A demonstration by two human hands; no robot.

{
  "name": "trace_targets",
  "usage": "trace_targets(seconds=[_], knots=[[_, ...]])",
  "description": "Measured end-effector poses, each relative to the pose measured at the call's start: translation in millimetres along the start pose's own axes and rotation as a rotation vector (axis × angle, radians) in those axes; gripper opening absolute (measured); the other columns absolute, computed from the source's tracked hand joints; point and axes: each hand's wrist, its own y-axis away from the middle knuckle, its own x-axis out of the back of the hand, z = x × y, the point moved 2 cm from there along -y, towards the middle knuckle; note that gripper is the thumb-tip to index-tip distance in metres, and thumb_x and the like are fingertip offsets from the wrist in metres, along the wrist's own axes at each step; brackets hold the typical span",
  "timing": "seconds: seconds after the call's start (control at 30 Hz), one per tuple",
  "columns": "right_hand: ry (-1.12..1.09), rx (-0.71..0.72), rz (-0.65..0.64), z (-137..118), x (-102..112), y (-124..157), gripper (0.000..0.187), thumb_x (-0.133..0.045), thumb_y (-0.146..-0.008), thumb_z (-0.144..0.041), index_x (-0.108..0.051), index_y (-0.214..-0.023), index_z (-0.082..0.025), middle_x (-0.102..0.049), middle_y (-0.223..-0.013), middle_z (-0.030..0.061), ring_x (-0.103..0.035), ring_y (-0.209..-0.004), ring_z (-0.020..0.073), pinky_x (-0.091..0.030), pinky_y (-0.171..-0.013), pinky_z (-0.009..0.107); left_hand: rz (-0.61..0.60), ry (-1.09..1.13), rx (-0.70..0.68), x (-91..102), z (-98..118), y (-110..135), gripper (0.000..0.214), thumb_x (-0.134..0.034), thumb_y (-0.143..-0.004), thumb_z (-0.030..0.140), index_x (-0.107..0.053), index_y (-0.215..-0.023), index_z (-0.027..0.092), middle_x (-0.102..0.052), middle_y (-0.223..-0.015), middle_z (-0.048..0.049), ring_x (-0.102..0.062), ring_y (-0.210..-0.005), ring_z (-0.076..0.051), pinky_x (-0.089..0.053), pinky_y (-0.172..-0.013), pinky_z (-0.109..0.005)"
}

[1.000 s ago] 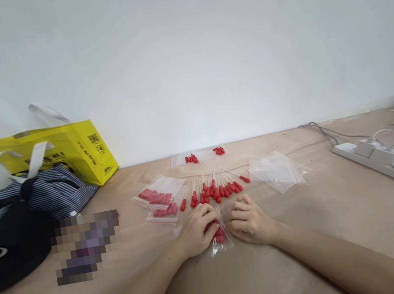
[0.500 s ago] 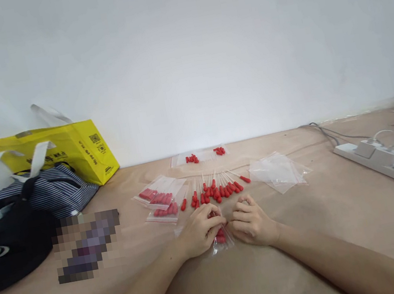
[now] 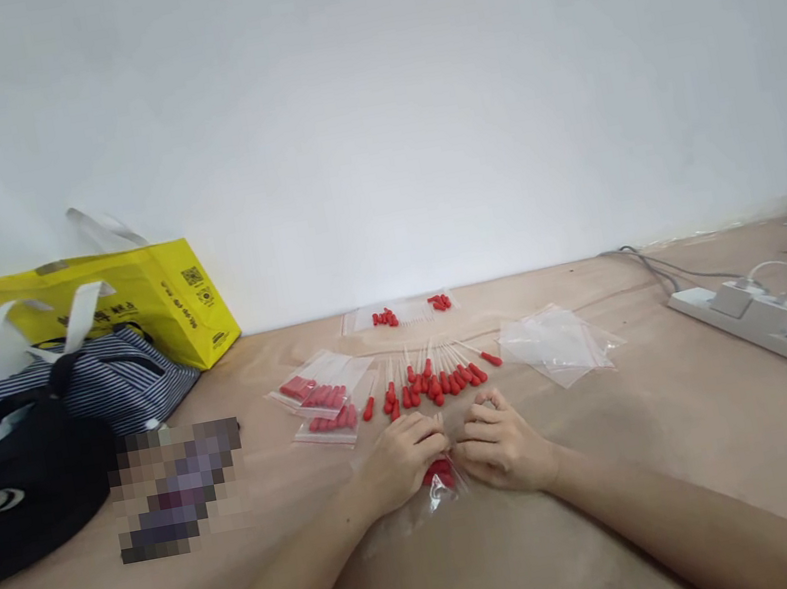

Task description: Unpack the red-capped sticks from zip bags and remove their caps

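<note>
Between my hands, close to the front of the table, lies a clear zip-lock bag (image 3: 441, 500) with red dropper bulbs (image 3: 438, 470) showing inside. My left hand (image 3: 404, 460) is closed over the bag's upper part, its fingers curled. My right hand (image 3: 504, 446) is also closed, with its fingertips meeting the left ones at the bag's edge. The fingers hide the bag's top. Just beyond them several loose droppers (image 3: 434, 387) with red bulbs and clear thin tubes fan out. Filled zip-lock bags (image 3: 325, 400) overlap to their left, and flat clear bags (image 3: 555, 344) lie to the right.
At the back, another clear bag (image 3: 411, 309) has red-bulbed droppers on it. A yellow shopping bag (image 3: 128, 306), a striped bag (image 3: 123, 378) and a black cap (image 3: 32, 490) crowd the left, near a pixelated item (image 3: 184, 489). A power strip (image 3: 782, 338) with cables stands right.
My left fingers have shifted slightly over the bag, and its lower part lies a little differently. My right hand is almost unmoved. The view has shifted very slightly.
</note>
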Motion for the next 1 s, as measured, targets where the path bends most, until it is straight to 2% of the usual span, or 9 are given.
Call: trace_targets(seconds=[0.17, 0.37, 0.5, 0.6, 0.67, 0.8, 0.9, 1.0], knots=[[0.021, 0.069, 0.014, 0, -1, -1, 0.018, -0.046, -0.08, -0.012, -0.054, -0.066, -0.019, -0.055, -0.062, -0.0035, -0.04, -0.065, 0.0098, -0.026, -0.072, 0.032, 0.027, 0.077, -0.02, -1.3, 0, 1, 0.025, -0.034, -0.084, 0.009, -0.055, -0.073, 0.017, -0.061, -0.077, -0.0016, -0.049, -0.075, -0.013, -0.04, -0.07, -0.024], [0.098, 0.128, -0.143, 2, -9, 1, 0.028, -0.035, -0.084, -0.009, -0.05, -0.062, -0.018, -0.048, -0.057, -0.0039, -0.04, -0.064, 0.0094, -0.023, -0.076, 0.033, 0.098, 0.004, -0.114, -6.2, 0, 1, 0.03, -0.029, -0.086, 0.01, -0.056, -0.075, 0.016, -0.062, -0.074, -0.0028, -0.052, -0.077, -0.014, -0.041, -0.071, -0.026], [0.085, 0.14, -0.187, 4, -9, 1, 0.029, -0.034, -0.085, -0.01, -0.051, -0.063, -0.018, -0.049, -0.058, -0.0036, -0.042, -0.067, 0.0099, -0.023, -0.081, 0.035, 0.136, 0.007, -0.158, -5.1, 0, 3, 0.033, -0.028, -0.087, 0.012, -0.056, -0.071, 0.015, -0.062, -0.071, -0.0036, -0.054, -0.074, -0.013, -0.043, -0.068, -0.024], [0.068, 0.133, -0.191, 7, -5, 2, 0.029, -0.033, -0.085, -0.008, -0.052, -0.065, -0.018, -0.05, -0.058, -0.0035, -0.042, -0.067, 0.0101, -0.023, -0.083, 0.036, 0.149, 0.039, -0.035, 0.2, -4, 5, 0.033, -0.026, -0.086, 0.009, -0.057, -0.075, 0.015, -0.062, -0.074, -0.0039, -0.055, -0.072, -0.012, -0.043, -0.066, -0.023], [0.045, 0.077, -0.192, 10, -1, 3, 0.027, -0.034, -0.083, -0.007, -0.053, -0.068, -0.018, -0.052, -0.06, -0.0024, -0.043, -0.069, 0.011, -0.023, -0.082, 0.037, 0.102, 0.085, 0.075, 4.9, -7, 6, 0.032, -0.027, -0.086, 0.009, -0.057, -0.08, 0.017, -0.062, -0.078, -0.0034, -0.056, -0.073, -0.012, -0.044, -0.067, -0.023], [-0.106, -0.088, -0.276, 17, 7, 4, 0.014, -0.043, -0.076, -0.015, -0.055, -0.07, -0.017, -0.056, -0.067, 0.0012, -0.045, -0.072, 0.0145, -0.029, -0.075, 0.035, -0.023, 0.224, 0.272, 17.1, -5, 11, 0.021, -0.038, -0.086, 0.025, -0.052, -0.101, 0.019, -0.061, -0.098, -0.0046, -0.055, -0.091, -0.015, -0.044, -0.08, -0.028], [-0.385, -0.207, -0.323, 19, 12, 3, 0.014, -0.046, -0.071, -0.018, -0.058, -0.077, -0.017, -0.059, -0.078, 0.0038, -0.048, -0.075, 0.0159, -0.034, -0.072, 0.033, -0.068, 0.249, 0.402, 23.5, -1, 30, 0.045, -0.045, -0.082, 0.036, -0.037, -0.123, 0.021, -0.048, -0.124, -0.0085, -0.043, -0.114, -0.021, -0.037, -0.094, -0.037], [-0.628, -0.321, -0.344, 20, 10, 1, 0.022, -0.04, -0.075, -0.014, -0.061, -0.083, -0.018, -0.061, -0.079, 0.0032, -0.051, -0.075, 0.0145, -0.037, -0.074, 0.032, -0.143, 0.252, 0.447, 20.2, 1, 53, 0.057, -0.047, -0.08, 0.04, -0.026, -0.131, 0.023, -0.037, -0.134, -0.008, -0.033, -0.122, -0.025, -0.028, -0.1, -0.043]])
